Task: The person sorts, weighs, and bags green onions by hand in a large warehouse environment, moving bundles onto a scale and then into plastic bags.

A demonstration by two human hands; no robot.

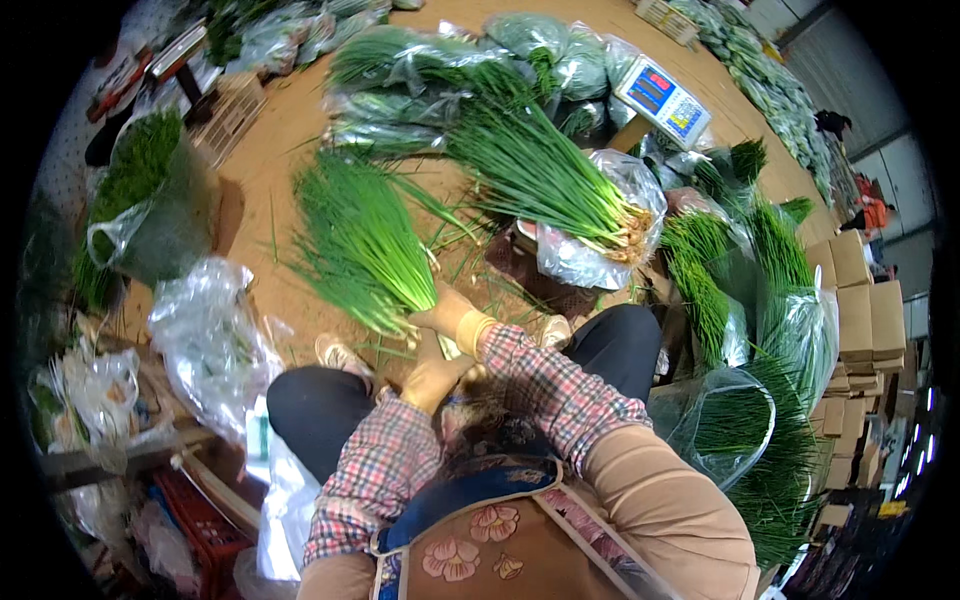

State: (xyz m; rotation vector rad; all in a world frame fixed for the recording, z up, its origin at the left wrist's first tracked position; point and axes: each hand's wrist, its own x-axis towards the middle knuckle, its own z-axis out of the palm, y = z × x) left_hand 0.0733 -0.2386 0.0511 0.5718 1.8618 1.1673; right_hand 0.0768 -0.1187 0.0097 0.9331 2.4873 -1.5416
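Before me lies a loose bunch of green onions [375, 247], its leaves spread over the floor and its pale ends towards me. My right hand [454, 319], in a yellowish glove, is closed around the lower stalks. Just nearer to my body, my left hand [433, 375], gloved alike, has its thumb and fingers about the white stalk ends; the roots are partly hidden by both hands. To the right, a larger bunch of green onions [547, 172] rests roots towards me on a plastic-covered weighing platform [577, 262]. A scale display [663, 100] with lit red digits stands behind it.
Bagged green onions [390, 127] line the far side. More stand in clear bags [799, 322] at my right and in an upright bag [150, 202] at left. A crumpled clear bag [206, 330] lies near my left knee. Cardboard boxes [855, 300] are stacked far right.
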